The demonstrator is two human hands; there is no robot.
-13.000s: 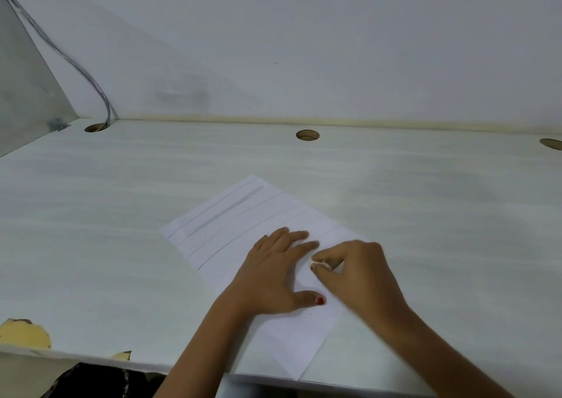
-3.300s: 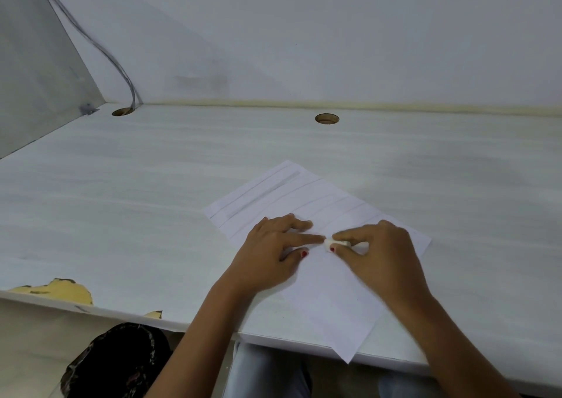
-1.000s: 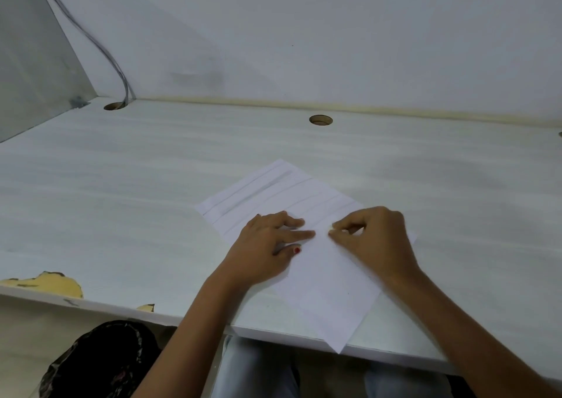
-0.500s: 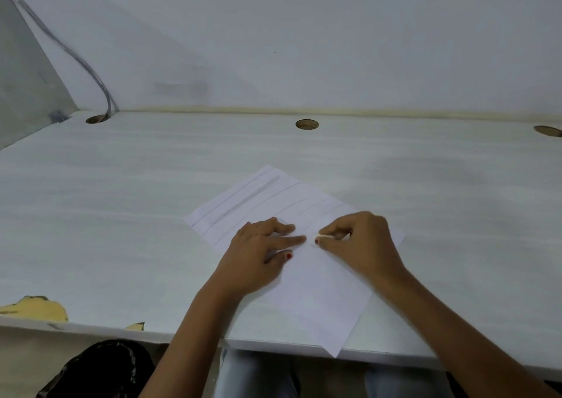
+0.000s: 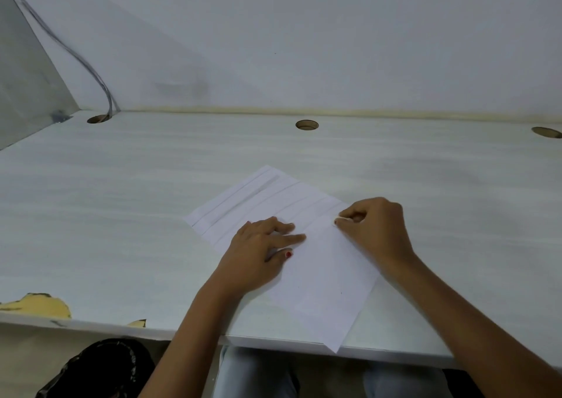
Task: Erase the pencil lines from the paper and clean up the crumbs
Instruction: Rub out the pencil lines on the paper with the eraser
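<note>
- The paper [image 5: 319, 279] lies slantwise near the front edge of the desk [image 5: 121, 215] — its 5 o'clock corner overhangs.
- The left hand [image 5: 261, 251] rests flat on it, fingers straight.
- The right hand [image 5: 377, 230], at 2 o'clock from the left, pinches a small white eraser [image 5: 342, 219] against the sheet.
- Pencil lines [image 5: 258, 191] show toward 11 o'clock.

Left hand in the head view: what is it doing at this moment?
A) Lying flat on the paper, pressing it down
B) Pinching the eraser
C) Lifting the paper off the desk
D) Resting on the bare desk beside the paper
A: the left hand lies spread flat on the paper, while it is the right hand that pinches the eraser against the sheet.
</note>
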